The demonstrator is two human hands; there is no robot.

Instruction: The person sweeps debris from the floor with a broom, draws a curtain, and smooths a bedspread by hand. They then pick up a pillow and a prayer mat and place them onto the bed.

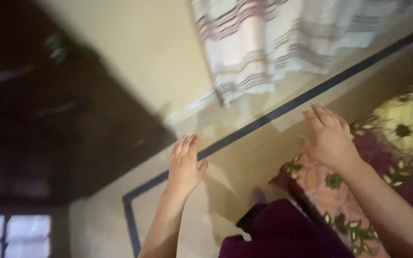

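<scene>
The view is dim and warm-toned, tilted sharply, and soft with motion blur throughout. The brightest patch is the pale striped white curtain at the top, washed out and smeared. A cool bluish glow comes from the small paned window at the lower left. The large dark brown wooden cabinet sinks into near-black with little detail. The glossy beige tiled floor shows faint reflections and a soft shadow under the blurred left hand.
</scene>
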